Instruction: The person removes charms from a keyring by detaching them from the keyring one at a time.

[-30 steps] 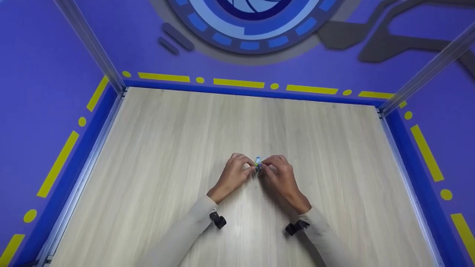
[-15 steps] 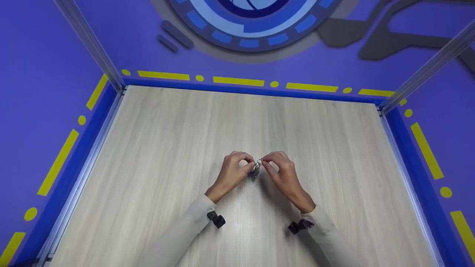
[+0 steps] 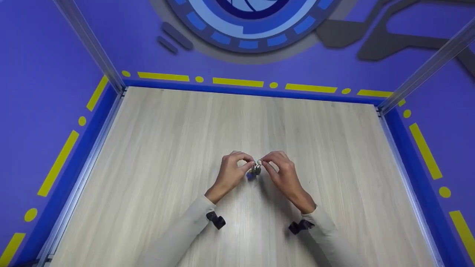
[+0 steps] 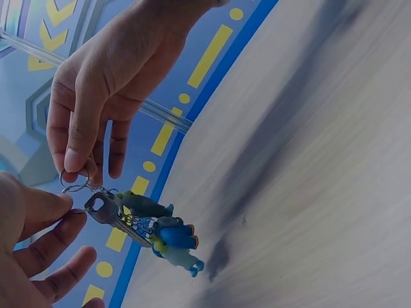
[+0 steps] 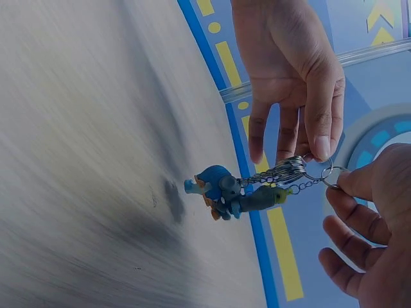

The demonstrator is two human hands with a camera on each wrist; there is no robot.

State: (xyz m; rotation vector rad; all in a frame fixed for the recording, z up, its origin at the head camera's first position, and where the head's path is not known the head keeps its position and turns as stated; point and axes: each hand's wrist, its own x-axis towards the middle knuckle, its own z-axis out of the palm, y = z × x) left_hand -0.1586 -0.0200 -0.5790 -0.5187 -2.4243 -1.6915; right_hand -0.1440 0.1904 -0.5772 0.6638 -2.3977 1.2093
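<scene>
A bunch of keyring figures (image 3: 251, 175) hangs between both hands, above the wooden table. My left hand (image 3: 232, 171) pinches it between thumb and fingertips, at a ring by the key. My right hand (image 3: 281, 171) pinches the metal ring (image 5: 328, 172) with thumb and index finger. From the rings hang a silver key (image 4: 106, 210), several small chains (image 5: 282, 172) and small blue and grey-green toy figures, one a blue figure (image 4: 178, 236) and one a grey-green figure (image 5: 260, 198). The other fingers of both hands spread loosely. Fingertips partly hide the rings.
The light wood table (image 3: 178, 148) extends around the hands, with blue walls (image 3: 237, 63) at the back and sides. Metal rails (image 3: 83, 174) run along its side edges. A black wrist camera (image 3: 216, 220) sits on the left sleeve, another camera (image 3: 300, 226) on the right.
The bunch has swung down to hang below the fingertips; a light blue part stood above it before. My right hand has shifted slightly up and right, and the ring now shows between the hands.
</scene>
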